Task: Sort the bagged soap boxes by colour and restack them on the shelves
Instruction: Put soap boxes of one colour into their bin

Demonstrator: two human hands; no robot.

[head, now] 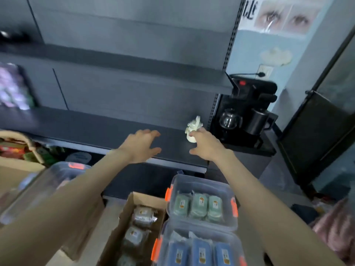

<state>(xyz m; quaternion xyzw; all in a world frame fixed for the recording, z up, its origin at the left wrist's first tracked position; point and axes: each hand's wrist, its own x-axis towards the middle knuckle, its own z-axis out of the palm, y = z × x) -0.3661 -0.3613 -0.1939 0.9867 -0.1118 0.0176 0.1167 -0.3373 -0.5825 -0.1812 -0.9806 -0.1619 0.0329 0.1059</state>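
Observation:
Both my arms reach over a dark grey shelf [107,129]. My left hand [142,144] hovers above the shelf with fingers spread and holds nothing. My right hand [205,144] touches a small white figurine [193,129] at the shelf's right end; whether the fingers curl round it is unclear. Below me, a clear bin with orange clips [232,206] holds green bagged soap boxes [199,206]. A second clear bin [159,244] holds blue bagged soap boxes [201,254]. A cardboard box [126,208] to their left holds grey-green bagged soap boxes [144,215].
A black coffee machine [247,112] stands on a low cabinet right of the shelf. Another grey shelf [134,73] sits above. A lidded clear bin [48,187] and a cardboard box [17,166] of goods lie at the left. Pink cloth [334,231] is at the lower right.

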